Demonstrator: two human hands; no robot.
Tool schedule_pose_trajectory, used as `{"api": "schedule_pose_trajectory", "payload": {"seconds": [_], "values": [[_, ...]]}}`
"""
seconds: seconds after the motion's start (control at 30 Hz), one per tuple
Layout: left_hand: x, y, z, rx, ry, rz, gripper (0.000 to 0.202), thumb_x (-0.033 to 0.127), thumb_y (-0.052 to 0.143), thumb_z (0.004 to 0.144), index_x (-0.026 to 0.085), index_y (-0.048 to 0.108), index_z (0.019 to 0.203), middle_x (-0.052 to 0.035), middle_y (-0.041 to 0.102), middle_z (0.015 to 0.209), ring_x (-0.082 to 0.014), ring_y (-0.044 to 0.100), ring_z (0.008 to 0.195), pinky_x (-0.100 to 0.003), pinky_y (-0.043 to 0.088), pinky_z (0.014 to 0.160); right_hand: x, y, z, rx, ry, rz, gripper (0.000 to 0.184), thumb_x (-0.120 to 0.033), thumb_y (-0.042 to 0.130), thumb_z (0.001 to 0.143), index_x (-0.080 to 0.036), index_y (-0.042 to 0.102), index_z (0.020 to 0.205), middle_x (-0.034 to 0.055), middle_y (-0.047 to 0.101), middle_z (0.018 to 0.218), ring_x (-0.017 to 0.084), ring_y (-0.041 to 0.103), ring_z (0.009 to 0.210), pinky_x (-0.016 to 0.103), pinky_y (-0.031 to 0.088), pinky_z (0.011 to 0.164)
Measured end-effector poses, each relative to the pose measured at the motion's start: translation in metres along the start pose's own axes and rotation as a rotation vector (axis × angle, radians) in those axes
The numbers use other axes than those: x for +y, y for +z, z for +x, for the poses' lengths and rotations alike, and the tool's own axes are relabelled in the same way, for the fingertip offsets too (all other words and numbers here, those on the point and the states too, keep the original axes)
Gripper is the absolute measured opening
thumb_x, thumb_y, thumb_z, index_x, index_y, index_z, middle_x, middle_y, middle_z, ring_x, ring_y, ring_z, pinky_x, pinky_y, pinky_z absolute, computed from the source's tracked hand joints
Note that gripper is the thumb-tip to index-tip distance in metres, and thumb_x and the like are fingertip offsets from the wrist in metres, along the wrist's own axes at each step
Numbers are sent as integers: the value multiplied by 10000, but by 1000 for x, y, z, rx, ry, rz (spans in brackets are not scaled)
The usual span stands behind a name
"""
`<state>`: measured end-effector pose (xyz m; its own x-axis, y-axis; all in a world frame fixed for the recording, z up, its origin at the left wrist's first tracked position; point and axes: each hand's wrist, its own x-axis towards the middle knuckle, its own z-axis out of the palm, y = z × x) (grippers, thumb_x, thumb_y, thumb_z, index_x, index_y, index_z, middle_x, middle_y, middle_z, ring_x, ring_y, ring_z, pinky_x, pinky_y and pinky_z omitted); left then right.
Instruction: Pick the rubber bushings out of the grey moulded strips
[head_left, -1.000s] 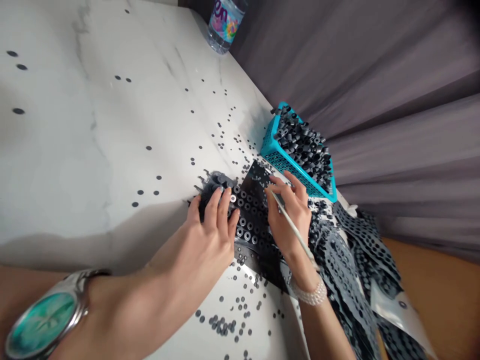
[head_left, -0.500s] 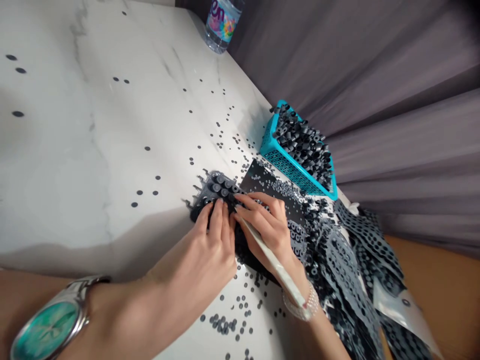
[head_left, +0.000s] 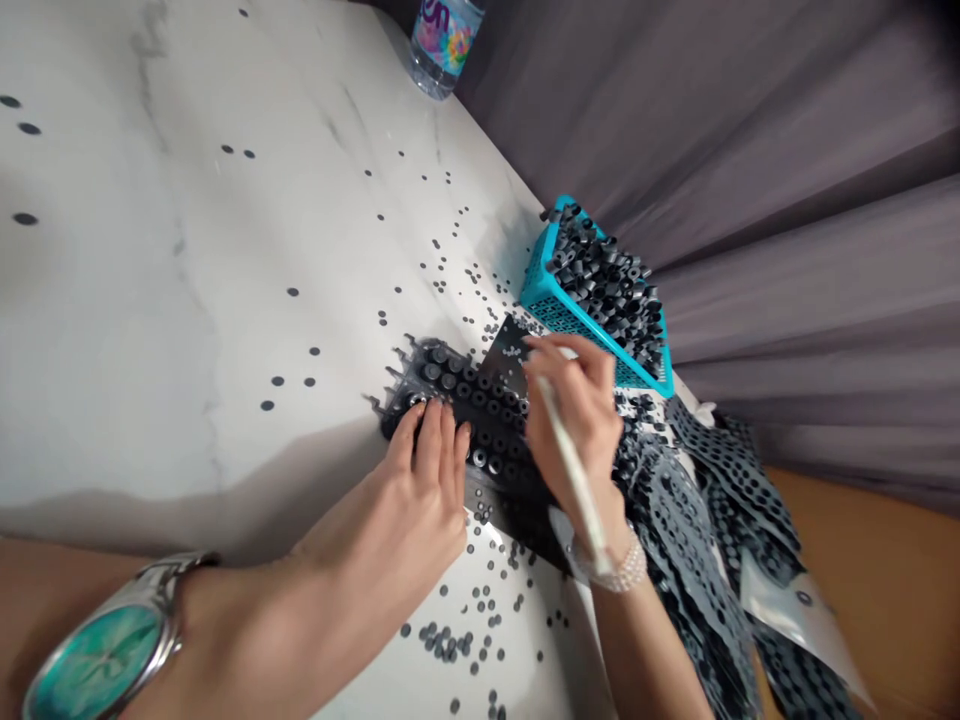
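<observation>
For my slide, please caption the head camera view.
Left hand rests on a black sheet of small studs; right hand holds a white stick beside a teal basket.

A water bottle point(head_left: 444, 50) stands near grey curtains point(head_left: 750, 130).

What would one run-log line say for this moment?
left hand: pressing on black sheet studded with grey rings | right hand: gripping slim white stick | nearby: teal plastic basket of dark tubes

From here I'd call it a home room doing piecework, not a factory: marble-pattern tabletop point(head_left: 150, 250), grey curtain point(head_left: 787, 200), plastic water bottle point(head_left: 444, 50), teal plastic basket point(head_left: 541, 290) heaped with small dark parts point(head_left: 600, 280).
</observation>
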<state>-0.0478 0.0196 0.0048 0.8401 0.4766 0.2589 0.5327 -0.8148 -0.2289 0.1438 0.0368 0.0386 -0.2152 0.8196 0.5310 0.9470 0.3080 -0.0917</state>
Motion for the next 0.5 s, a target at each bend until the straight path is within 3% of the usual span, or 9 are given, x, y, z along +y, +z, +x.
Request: {"api": "schedule_pose_trajectory", "payload": {"seconds": [0.07, 0.13, 0.2, 0.37, 0.5], "values": [[0, 1, 0, -13, -13, -17, 735, 455, 691, 768, -12, 544, 1316, -292, 570, 1303, -389, 569, 1212, -482, 430, 1030, 9, -3, 2, 46, 125, -44, 168, -126, 527, 916, -233, 621, 1005, 88, 651, 1145, 245, 569, 1175, 420, 523, 893], [0, 1, 0, -18, -22, -25, 743, 455, 698, 761, -12, 540, 1318, -292, 561, 1313, -389, 561, 1224, -480, 426, 1037, 15, -6, 1, 7, 159, -73, 141, -162, 541, 914, -232, 633, 996, 94, 653, 1157, 287, 523, 1245, 464, 507, 909], [0, 0, 0, 1, -21, -25, 741, 465, 700, 757, -11, 552, 1307, -292, 556, 1319, -398, 553, 1230, -492, 422, 1040, 14, -6, -2, -23, 154, -88, 110, -180, 562, 907, -230, 639, 967, 88, 674, 1119, 297, 529, 1241, 486, 480, 925], [1, -3, 1, -5, -24, -43, 707, 459, 687, 771, -9, 576, 1289, -300, 563, 1314, -422, 544, 1228, -533, 400, 1055, -3, 3, -7, 15, 93, -63, 89, -187, 612, 890, -266, 643, 919, 13, 701, 894, 197, 653, 931, 401, 452, 873], [2, -6, 3, -41, -54, -97, 546, 410, 650, 811, 39, 659, 1211, -271, 601, 1288, -428, 551, 1213, -602, 370, 1065, -15, 10, -3, -33, -13, 1, 137, -164, 621, 881, -278, 639, 954, -6, 728, 897, 199, 632, 977, 404, 421, 914]]}}
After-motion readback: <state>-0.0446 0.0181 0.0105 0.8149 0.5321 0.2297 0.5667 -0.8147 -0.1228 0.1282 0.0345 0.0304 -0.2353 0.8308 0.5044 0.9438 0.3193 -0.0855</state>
